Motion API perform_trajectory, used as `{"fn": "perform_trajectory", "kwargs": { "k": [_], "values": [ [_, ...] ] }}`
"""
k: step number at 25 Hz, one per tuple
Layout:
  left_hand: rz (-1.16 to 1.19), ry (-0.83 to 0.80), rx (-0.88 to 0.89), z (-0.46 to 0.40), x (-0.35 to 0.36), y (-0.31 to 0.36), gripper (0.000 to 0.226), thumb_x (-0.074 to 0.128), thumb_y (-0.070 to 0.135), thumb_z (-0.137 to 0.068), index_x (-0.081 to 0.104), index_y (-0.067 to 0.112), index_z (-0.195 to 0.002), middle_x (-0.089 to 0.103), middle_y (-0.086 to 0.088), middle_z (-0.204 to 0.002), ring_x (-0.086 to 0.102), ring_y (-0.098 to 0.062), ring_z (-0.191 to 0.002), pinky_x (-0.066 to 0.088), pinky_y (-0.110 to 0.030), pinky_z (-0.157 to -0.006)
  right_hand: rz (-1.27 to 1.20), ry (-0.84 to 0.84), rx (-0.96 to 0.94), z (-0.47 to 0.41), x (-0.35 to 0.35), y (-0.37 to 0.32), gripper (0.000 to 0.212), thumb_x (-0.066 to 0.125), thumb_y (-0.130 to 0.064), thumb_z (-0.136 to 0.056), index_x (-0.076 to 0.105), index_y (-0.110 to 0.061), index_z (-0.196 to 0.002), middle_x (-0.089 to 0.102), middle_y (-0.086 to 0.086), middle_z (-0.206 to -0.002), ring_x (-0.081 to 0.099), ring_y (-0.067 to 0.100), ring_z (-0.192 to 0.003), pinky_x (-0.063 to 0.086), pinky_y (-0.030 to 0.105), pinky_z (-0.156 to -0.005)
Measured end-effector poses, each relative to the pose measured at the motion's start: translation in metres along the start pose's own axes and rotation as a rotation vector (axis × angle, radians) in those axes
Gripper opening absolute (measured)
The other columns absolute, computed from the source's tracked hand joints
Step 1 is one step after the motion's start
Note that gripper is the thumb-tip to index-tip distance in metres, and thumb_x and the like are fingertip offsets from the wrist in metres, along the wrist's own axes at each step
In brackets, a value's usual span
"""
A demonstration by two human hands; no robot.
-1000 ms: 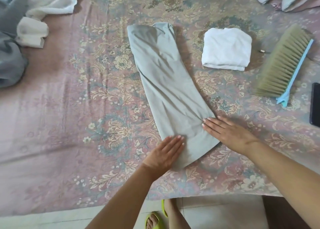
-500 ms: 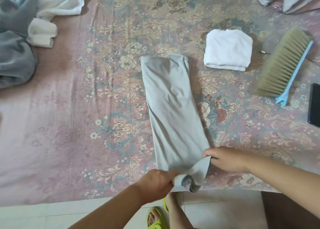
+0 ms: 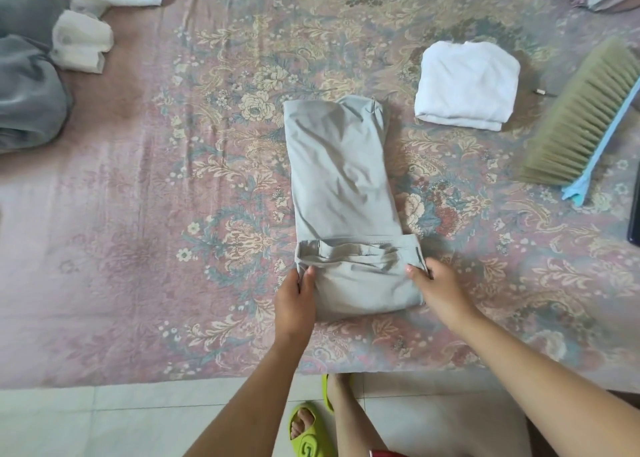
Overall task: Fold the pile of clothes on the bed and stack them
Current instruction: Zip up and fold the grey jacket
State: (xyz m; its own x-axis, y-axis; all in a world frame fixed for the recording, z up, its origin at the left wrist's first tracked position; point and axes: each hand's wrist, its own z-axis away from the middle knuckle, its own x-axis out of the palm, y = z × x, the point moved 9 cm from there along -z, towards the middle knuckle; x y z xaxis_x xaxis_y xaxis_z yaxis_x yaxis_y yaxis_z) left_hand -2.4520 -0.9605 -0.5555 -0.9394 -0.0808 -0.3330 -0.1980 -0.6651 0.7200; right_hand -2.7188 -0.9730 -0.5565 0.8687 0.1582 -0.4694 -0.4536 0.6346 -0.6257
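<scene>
Folding is mid-step on the grey garment [image 3: 341, 179] — half a second ago both hands were just lifting the near hem off the bed edge; now that hem is turned over onto the body, forming a band at 6 o'clock. Left hand [image 3: 294, 300] pinches the band's left end, thumb on top; right hand [image 3: 440, 290] grips the right end, fingers curled around the cloth. The garment has also slid nearer and straightened since a second ago, lying lengthwise at centre of the bed [image 3: 138, 248].

Judgement: first cross-fold done, probably one or two more before it can go on the stack.

Count:
- folded pieces: one — white folded cloth [image 3: 465, 86] at 2 o'clock
- unfolded pile [image 3: 41, 58] at 10 o'clock: grey and white items (exact number unclear)
- one brush [image 3: 581, 120] at 3 o'clock
</scene>
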Motion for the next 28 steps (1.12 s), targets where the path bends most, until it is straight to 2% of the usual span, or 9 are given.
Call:
{"fn": "perform_trajectory", "kwargs": {
  "k": [4,7,9,13,15,18,20,24,28],
  "values": [
    [-0.319,0.069,0.134,0.0,-0.01,0.023,0.031,0.041,0.041,-0.097,0.051,0.012,-0.1,0.06,-0.004,-0.084,0.058,-0.03,-0.085,0.039,-0.03,-0.062,0.262,0.269,-0.316,0.011,-0.028,-0.025,0.038,0.057,-0.037,-0.091,0.051,-0.008,-0.115,0.06,0.006,-0.105,0.053,0.024,-0.099,0.043,0.037,-0.083],
    [-0.783,0.14,0.929,0.048,-0.002,0.055,0.046,0.048,0.039,-0.091,0.049,0.002,-0.118,0.062,-0.019,-0.109,0.06,-0.033,-0.098,0.052,-0.04,-0.078,0.994,0.096,-0.894,0.04,0.002,-0.039,0.079,0.051,-0.059,-0.08,0.038,-0.008,-0.14,0.044,0.014,-0.142,0.037,0.029,-0.131,0.032,0.045,-0.105],
    [-1.08,-0.098,1.247,0.072,0.024,0.034,0.057,0.06,0.046,-0.081,0.056,0.006,-0.121,0.064,-0.018,-0.117,0.061,-0.035,-0.109,0.051,-0.05,-0.089,1.207,-0.157,-0.923,0.04,0.023,-0.022,0.087,0.06,-0.056,-0.073,0.036,-0.012,-0.145,0.034,0.01,-0.15,0.029,0.03,-0.14,0.02,0.045,-0.11],
    [-1.088,-0.238,1.101,0.038,0.031,0.036,0.057,0.09,0.013,-0.051,0.069,0.001,-0.103,0.068,-0.016,-0.109,0.067,-0.033,-0.099,0.055,-0.047,-0.082,1.259,-0.315,-0.772,0.015,0.036,-0.021,0.077,0.039,-0.001,-0.092,-0.007,-0.026,-0.147,-0.009,-0.006,-0.156,-0.025,0.015,-0.137,-0.032,0.03,-0.106],
    [-0.94,-0.279,1.211,0.045,0.029,0.047,0.052,0.08,-0.011,-0.046,0.063,0.003,-0.093,0.069,-0.013,-0.086,0.068,-0.029,-0.075,0.057,-0.036,-0.069,1.18,-0.417,-0.726,0.019,0.035,-0.022,0.078,0.031,0.012,-0.089,0.002,-0.028,-0.149,-0.007,-0.013,-0.153,-0.022,0.006,-0.135,-0.032,0.021,-0.102],
    [-0.758,-0.504,1.109,0.061,0.014,0.043,0.039,0.067,-0.012,-0.062,0.061,0.006,-0.096,0.065,-0.008,-0.073,0.06,-0.024,-0.06,0.049,-0.026,-0.057,0.934,-0.604,-0.476,0.036,0.032,-0.017,0.054,0.039,-0.003,-0.098,0.034,-0.032,-0.143,0.031,-0.008,-0.151,0.028,0.011,-0.139,0.01,0.029,-0.118],
    [-0.521,-0.591,0.65,0.037,0.004,0.041,0.024,0.059,0.0,-0.082,0.063,0.016,-0.1,0.066,-0.001,-0.078,0.061,-0.017,-0.07,0.047,-0.027,-0.064,0.652,-0.731,-0.167,0.038,0.024,-0.023,0.032,0.041,-0.019,-0.1,0.049,-0.036,-0.126,0.06,0.001,-0.122,0.061,0.02,-0.1,0.051,0.033,-0.088],
    [0.337,-0.298,-0.033,-0.031,-0.014,0.04,0.019,0.048,0.024,-0.098,0.06,0.012,-0.106,0.064,0.001,-0.078,0.058,-0.012,-0.071,0.047,-0.026,-0.07,0.038,-0.318,-0.069,-0.014,-0.016,-0.065,0.029,0.049,-0.05,-0.091,0.051,-0.037,-0.116,0.053,-0.018,-0.107,0.052,0.0,-0.091,0.04,0.023,-0.071],
    [0.163,-0.102,0.052,-0.025,-0.002,0.038,0.035,0.053,0.038,-0.093,0.055,0.007,-0.076,0.05,0.001,-0.075,0.046,-0.01,-0.067,0.038,-0.02,-0.062,-0.101,0.028,-0.009,-0.019,-0.01,-0.047,0.019,0.061,-0.032,-0.09,0.056,-0.013,-0.09,0.055,0.0,-0.08,0.05,0.016,-0.073,0.036,0.025,-0.058]
  ]
}}
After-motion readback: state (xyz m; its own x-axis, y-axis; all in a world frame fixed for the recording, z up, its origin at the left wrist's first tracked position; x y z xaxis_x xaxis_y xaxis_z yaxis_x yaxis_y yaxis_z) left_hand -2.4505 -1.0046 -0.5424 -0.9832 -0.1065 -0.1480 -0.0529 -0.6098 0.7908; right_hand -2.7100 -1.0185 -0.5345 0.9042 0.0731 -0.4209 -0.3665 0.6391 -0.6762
